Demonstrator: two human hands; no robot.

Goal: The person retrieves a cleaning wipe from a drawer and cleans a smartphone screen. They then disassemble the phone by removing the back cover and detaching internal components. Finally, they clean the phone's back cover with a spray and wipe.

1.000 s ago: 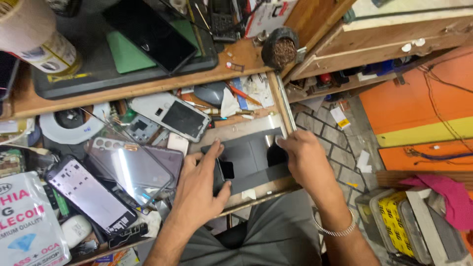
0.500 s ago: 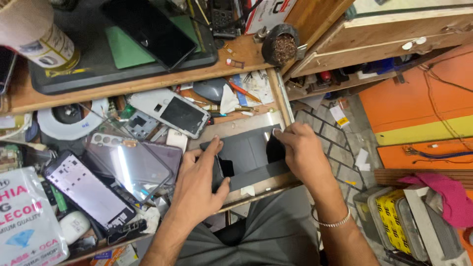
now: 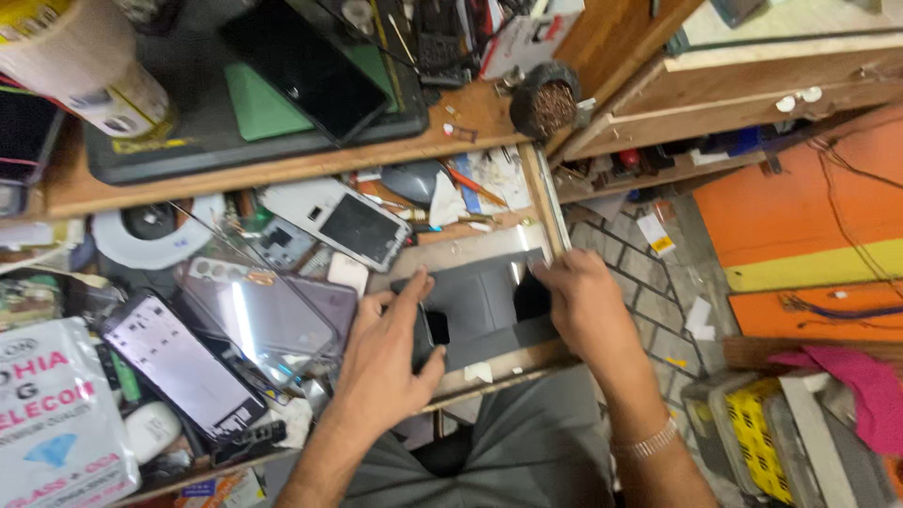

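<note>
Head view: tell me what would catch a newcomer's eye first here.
Both hands meet over a dark grey flat panel in the open drawer: the left hand presses its near left edge, the right hand grips its right side. Left of them lies a clutter of phones, with a lit-screen phone nearest the lower left. At far right, a bright orange surface stands out.

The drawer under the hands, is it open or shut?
Open: the drawer stands pulled out from the bench over the person's lap, with phones and parts visible inside.
</note>
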